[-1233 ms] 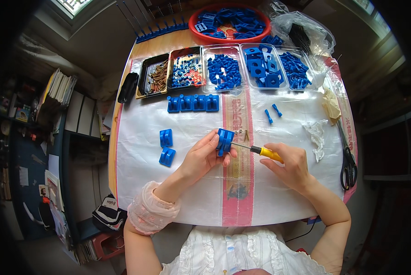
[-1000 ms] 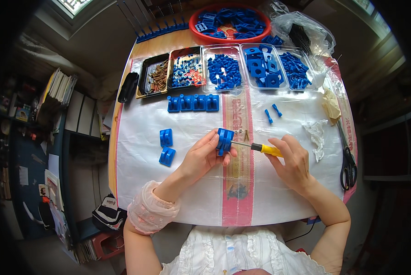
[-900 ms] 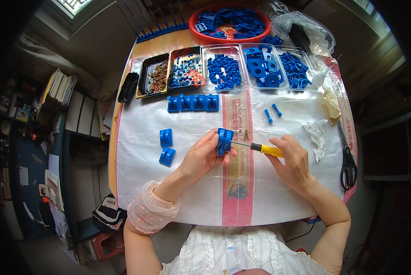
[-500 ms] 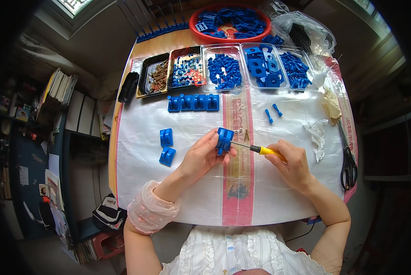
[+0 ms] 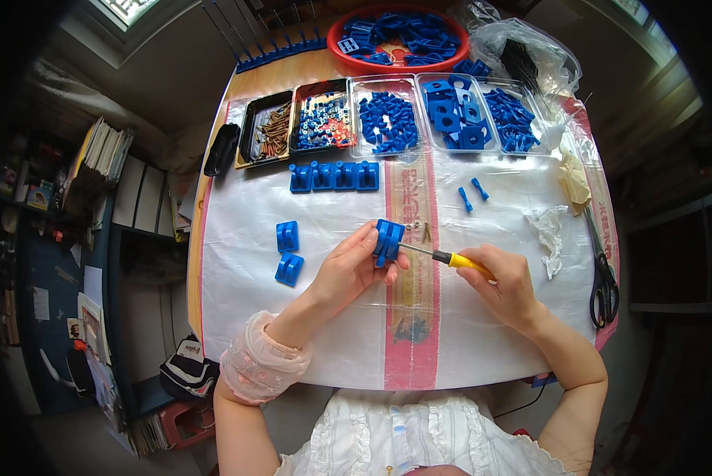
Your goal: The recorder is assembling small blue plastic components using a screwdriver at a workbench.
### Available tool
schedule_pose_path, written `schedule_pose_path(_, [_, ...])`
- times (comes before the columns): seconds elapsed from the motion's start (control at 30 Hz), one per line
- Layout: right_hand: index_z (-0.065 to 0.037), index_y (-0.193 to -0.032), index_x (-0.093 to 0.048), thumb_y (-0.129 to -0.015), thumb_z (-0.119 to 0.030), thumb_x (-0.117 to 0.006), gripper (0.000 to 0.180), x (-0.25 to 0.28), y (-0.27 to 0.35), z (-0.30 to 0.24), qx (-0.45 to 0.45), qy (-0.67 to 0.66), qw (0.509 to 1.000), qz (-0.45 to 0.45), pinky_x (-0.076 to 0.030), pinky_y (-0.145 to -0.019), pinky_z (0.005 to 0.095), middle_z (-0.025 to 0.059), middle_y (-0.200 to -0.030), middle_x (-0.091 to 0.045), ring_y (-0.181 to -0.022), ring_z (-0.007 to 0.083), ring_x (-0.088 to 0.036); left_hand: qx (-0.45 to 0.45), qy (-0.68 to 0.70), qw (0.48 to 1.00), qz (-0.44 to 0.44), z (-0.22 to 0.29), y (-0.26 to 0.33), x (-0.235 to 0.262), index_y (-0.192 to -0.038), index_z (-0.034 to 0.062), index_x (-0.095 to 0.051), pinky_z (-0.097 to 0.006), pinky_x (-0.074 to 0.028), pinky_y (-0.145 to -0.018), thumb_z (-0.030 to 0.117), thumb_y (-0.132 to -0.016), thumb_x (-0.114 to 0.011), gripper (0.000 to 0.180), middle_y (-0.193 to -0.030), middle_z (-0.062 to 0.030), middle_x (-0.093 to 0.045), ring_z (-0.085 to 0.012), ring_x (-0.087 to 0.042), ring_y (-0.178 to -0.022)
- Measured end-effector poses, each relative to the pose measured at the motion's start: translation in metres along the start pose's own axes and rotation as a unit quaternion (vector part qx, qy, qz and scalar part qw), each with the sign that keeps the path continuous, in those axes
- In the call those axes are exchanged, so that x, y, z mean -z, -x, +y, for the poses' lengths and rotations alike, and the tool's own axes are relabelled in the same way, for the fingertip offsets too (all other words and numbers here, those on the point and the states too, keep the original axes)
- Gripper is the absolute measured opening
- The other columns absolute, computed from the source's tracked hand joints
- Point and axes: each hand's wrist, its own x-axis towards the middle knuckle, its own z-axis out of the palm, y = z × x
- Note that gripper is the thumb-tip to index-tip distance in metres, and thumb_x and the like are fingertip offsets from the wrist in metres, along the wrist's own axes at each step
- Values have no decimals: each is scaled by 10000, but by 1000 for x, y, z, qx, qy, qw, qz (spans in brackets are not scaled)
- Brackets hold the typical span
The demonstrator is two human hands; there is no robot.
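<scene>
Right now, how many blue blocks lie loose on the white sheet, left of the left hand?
2: upper blue block and lower blue block, both left of the left hand.

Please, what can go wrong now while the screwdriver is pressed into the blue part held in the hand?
The screwdriver tip might slip off the blue part and poke the left hand gripping it. The part is held above the table, so it may twist. The small screws lying beside it could be knocked away by the right hand.

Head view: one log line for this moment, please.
left hand: holds blue plastic block | right hand: grips yellow-handled screwdriver, tip at block | nearby: two blue blocks on white sheet
</scene>
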Motion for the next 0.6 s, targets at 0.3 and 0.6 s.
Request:
schedule_pose_path(0.3, [-16,-1023,-639,-823,-66,-816,271,-4,-3,-3,39,-22,998,48,-490,-547,358,115,-798,-602,-652,269,-639,-1,9,1000,5,-1,-1,2,-1391,25,-461,-313,-520,-819,318,-1132,-325,414,-1095,-161,-663,-158,-624,-845])
schedule_pose_path(0.6, [-9,-953,-668,-832,-119,-818,222,2,0,0,-1,12,1000,-20,-465,-529,351,104,-800,-590,-598,235,-600,0,5,1000,7,0,0,1,-1389,13,-463,-311,-521,-815,320,-1130,-329,422,-1094,-160,-662,-157,-622,-838])
